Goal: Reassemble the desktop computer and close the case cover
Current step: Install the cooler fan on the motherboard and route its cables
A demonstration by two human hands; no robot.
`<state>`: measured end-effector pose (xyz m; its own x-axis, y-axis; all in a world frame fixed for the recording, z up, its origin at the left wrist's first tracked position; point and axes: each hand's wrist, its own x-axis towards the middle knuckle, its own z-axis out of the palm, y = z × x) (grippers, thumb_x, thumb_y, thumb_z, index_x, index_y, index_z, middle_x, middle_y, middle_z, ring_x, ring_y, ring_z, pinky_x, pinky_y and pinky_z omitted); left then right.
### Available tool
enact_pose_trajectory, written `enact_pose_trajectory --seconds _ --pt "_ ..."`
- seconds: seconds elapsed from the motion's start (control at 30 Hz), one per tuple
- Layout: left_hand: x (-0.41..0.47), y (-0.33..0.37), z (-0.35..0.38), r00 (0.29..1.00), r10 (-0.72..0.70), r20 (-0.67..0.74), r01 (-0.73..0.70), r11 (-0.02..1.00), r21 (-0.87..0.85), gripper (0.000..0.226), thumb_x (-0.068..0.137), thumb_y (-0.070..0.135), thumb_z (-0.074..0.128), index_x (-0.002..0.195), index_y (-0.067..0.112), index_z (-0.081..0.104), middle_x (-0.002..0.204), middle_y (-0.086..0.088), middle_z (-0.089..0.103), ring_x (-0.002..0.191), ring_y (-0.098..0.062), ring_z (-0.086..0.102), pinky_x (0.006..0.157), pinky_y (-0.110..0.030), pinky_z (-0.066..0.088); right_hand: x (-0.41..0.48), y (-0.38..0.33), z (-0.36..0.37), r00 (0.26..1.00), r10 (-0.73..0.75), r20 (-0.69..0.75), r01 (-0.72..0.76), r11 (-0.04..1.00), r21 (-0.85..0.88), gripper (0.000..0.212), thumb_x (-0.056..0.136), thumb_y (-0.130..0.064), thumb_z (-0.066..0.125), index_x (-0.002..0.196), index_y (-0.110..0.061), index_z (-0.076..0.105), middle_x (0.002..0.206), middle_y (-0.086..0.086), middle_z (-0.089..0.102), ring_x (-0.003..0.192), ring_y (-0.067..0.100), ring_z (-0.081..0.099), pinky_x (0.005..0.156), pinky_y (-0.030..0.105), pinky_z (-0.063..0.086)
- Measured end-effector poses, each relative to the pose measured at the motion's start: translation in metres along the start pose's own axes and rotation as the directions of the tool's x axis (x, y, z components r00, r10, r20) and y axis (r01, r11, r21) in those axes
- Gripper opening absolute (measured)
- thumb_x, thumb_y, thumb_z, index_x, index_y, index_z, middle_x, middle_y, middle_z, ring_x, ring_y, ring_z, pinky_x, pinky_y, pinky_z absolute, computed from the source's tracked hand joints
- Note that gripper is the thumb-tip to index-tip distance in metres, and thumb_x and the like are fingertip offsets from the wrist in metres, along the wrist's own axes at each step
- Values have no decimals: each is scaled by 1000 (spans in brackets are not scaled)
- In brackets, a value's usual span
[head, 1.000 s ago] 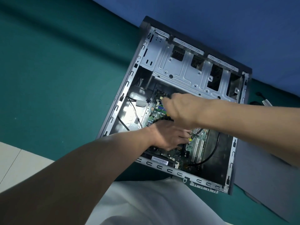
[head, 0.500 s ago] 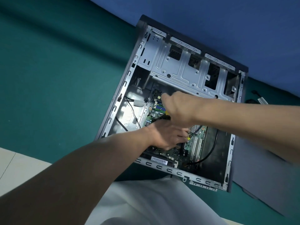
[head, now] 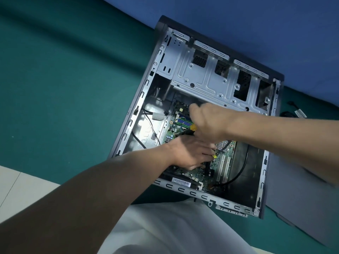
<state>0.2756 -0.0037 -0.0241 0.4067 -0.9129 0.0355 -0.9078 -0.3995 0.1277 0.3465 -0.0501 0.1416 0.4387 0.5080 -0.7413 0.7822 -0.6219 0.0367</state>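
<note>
Computer case [head: 201, 83]: right hand [head: 211, 123], screwdriver [head: 192, 128] unmoved

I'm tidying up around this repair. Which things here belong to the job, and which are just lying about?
In the job:
open computer case
motherboard
screwdriver, gripped by the right hand
left hand, on the board near the black cable
grey panel beside the case, probably its cover

Lying about:
loose cables on the green mat, beyond the case
</note>
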Motion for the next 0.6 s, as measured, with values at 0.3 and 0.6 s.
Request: enact_pose_trajectory --seconds 0.3,0.6 --pt "-2 1 -3 996 -54 -74 59 996 68 34 84 20 66 116 7 62 119 -7 66 123 -15 48 114 -22 29 7 -9 6 972 224 -67 -185 911 369 31 88 -9 49 58 -5 41 56 8 44 48 23 44 37 19 27" --pt "0 1 -2 974 -226 7 223 953 -204 42 86 24 53 126 27 62 125 3 62 111 -18 60 89 -25 48 -9 -18 0 956 -280 -85 224 888 -402 25 102 -20 35 110 -5 53 90 8 50 55 19 40 45 30 30"
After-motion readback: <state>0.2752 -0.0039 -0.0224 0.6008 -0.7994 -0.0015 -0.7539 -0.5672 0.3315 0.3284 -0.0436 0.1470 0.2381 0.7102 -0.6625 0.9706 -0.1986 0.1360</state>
